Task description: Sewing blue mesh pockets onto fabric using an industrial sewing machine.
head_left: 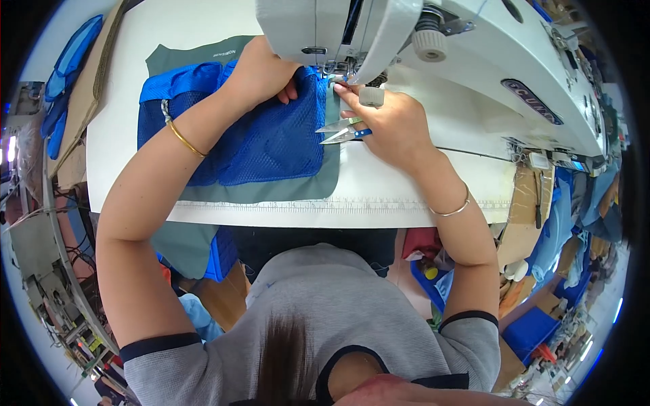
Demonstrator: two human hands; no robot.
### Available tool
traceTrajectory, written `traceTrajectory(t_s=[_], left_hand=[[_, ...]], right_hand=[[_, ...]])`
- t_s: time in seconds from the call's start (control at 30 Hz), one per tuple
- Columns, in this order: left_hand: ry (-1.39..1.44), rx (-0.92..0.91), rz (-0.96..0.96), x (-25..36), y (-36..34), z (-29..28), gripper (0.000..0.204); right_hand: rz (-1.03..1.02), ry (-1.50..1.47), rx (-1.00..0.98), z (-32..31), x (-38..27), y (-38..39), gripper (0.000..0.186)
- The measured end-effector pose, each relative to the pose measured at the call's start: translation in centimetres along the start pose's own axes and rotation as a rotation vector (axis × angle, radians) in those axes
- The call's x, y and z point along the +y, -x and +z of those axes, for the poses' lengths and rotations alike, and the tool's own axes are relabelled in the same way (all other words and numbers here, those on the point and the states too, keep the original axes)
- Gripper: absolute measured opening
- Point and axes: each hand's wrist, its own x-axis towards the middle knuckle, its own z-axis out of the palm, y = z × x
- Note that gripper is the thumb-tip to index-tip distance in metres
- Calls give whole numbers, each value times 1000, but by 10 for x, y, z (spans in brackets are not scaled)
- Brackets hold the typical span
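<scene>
A grey-green fabric panel (271,191) with blue mesh pockets (271,145) lies on the white sewing table, its right edge at the needle area of a white sewing machine (305,30). My left hand (261,76) is on the upper part of the mesh, its fingers curled into the fabric; the machine head stands close beside it. In my right hand (396,125) is a pair of thread snips (342,132), blades apart and pointing left over the panel's edge. The right fingertips touch the fabric edge close to the presser foot (349,68).
A ruler strip (372,204) runs along the table's front edge. More grey-green cloth (183,247) hangs below on the left. Blue bins (531,333) and piled cloth stand at right, beside a brown board (528,203). Metal racking (68,271) is at left.
</scene>
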Motion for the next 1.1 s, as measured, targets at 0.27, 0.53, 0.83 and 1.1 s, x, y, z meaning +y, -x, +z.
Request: traceTrajectory(t_s=[0.27, 0.53, 0.83, 1.1], left_hand=[[-268, 74, 268, -26, 18, -1, 38], [-671, 363, 316, -66, 33, -40, 28], [159, 734, 256, -67, 285, -128, 25], [-54, 1309, 267, -50, 553, -150, 14]], right_hand=[[17, 120, -105, 1, 1, 2, 46], [-71, 99, -2, -2, -7, 2, 39], [-62, 18, 35, 8, 9, 11, 44], [39, -57, -110, 12, 18, 8, 59]])
